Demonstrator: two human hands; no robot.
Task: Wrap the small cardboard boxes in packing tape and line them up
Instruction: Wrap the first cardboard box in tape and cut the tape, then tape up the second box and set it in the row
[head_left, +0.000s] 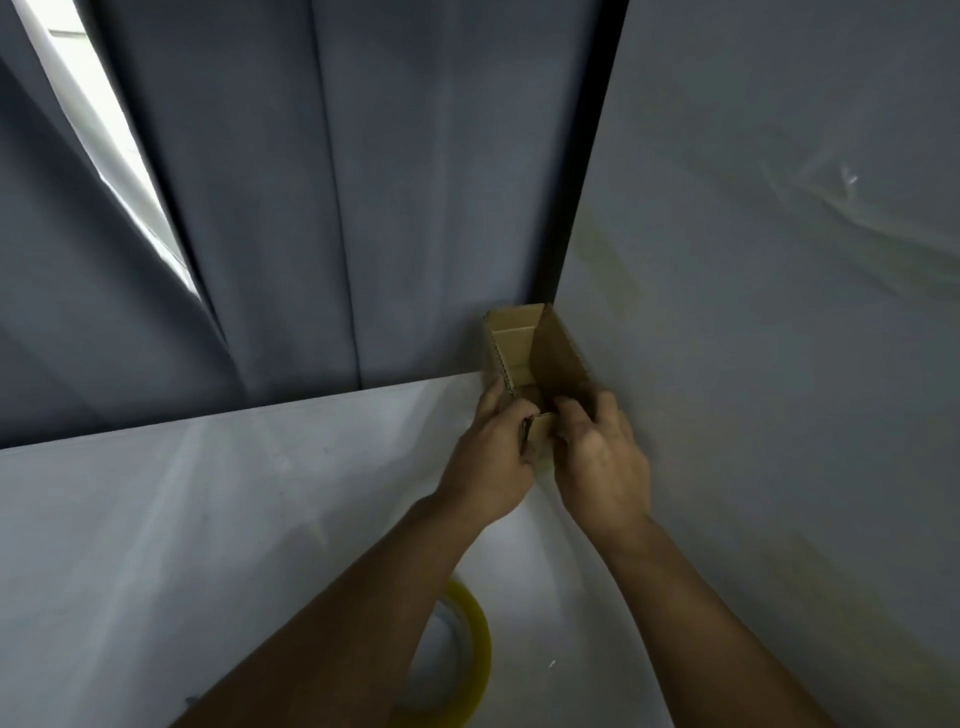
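A small brown cardboard box (540, 348) with its flaps open is held up at the far edge of the white table (182, 519), close to the wall on the right. My left hand (493, 457) grips its near left side, fingers curled round the wall and a flap. My right hand (602, 457) holds the near right side, fingertips curled onto the rim. The open inside of the box faces me. A roll of clear yellowish packing tape (467, 660) lies on the table below my left forearm, which partly hides it.
Grey curtains (311, 208) hang behind the table, with a bright gap at the left. A pale wall (779, 364) covered with plastic film stands along the right side. A dark vertical post (587, 182) runs between curtain and wall.
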